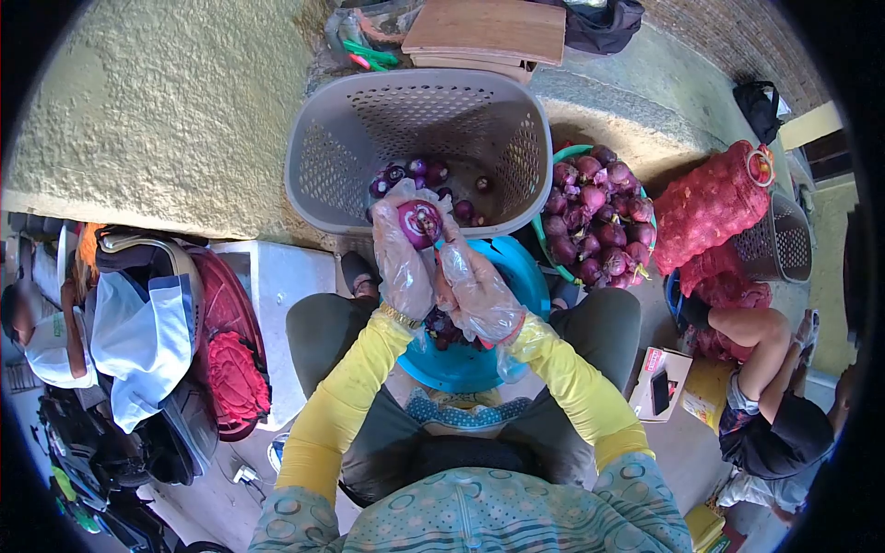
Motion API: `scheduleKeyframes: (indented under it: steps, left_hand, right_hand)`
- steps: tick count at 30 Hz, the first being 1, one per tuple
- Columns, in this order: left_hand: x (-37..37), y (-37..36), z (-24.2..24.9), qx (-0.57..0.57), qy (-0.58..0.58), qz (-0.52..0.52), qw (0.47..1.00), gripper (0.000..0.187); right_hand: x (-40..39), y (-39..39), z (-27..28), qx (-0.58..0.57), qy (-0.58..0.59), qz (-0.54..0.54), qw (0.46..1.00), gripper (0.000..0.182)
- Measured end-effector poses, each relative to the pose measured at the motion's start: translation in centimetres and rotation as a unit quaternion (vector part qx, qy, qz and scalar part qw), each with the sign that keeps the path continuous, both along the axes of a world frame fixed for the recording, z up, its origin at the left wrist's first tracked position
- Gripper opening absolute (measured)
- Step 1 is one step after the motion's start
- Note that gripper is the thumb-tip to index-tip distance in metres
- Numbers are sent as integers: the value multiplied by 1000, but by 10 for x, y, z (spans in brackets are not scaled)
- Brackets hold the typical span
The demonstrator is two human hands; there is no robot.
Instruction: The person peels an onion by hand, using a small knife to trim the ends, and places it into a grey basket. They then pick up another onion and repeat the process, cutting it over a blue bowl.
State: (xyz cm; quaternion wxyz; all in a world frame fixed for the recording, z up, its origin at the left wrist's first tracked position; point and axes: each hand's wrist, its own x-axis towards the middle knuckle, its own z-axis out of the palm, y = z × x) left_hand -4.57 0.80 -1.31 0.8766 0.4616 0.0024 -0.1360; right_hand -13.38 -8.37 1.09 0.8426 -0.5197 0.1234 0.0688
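Note:
My left hand (403,267), in a clear plastic glove, is closed around a peeled red onion (420,224) whose cut end faces up. Close beside it, my right hand (477,293), gloved the same way, has its fingers curled in near the onion; whatever they grip is hidden. Both hands are above a blue basin (523,276) with dark onion pieces or skins (444,332) in it. Just beyond them stands a grey-brown perforated basket (419,85) with several purple onions (417,169) at its bottom.
A green-rimmed basket heaped with red onions (604,221) stands to the right, by a full red mesh sack (714,207). A phone (660,392) lies on a carton. At right sits another person (784,424). Bags and cloths (138,332) fill the left.

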Motion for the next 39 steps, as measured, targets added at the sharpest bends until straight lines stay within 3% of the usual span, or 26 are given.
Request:
scheduleKeyframes:
  steps: [4, 5, 6, 7, 9, 11, 15, 17, 24, 30, 32, 39]
  left_hand:
    - [10, 5, 4, -31, -39, -63, 997, 48]
    - [18, 8, 6, 127, -213, -61, 967, 47]
    - [23, 9, 7, 278, -376, -56, 882, 46]
    - [19, 11, 7, 200, -319, -69, 924, 43]
    - [12, 11, 5, 153, -268, -71, 949, 43]
    - [9, 6, 2, 61, -205, -61, 975, 44]
    - [6, -2, 5, 96, -175, -7, 980, 49]
    - [7, 1, 4, 63, -92, -22, 994, 53]
    - [0, -1, -8, 104, -64, 1, 993, 57]
    - [4, 2, -4, 33, -13, -32, 999, 59]
    - [3, 0, -4, -12, 53, -25, 998, 64]
    - [2, 5, -10, 19, 99, -39, 994, 64]
  right_hand:
    - [1, -10, 1, 51, 13, -4, 999, 55]
    - [1, -13, 0, 97, 20, 1, 995, 54]
    - [1, -14, -3, 97, 19, 2, 995, 54]
    - [1, -15, -7, 128, 5, -5, 992, 52]
    - [0, -13, -9, 161, -7, -11, 987, 51]
    - [0, -6, -5, 88, 1, -4, 996, 62]
    - [1, -2, -13, 100, -19, -13, 995, 63]
    - [3, -1, -15, 71, -30, -2, 997, 63]
    - [4, 3, -22, 53, 3, -18, 998, 64]
    - [1, -3, -11, 36, 13, 6, 999, 63]
    - [1, -4, -3, -1, 25, 10, 1000, 60]
    - [4, 2, -16, -78, 12, 3, 997, 58]
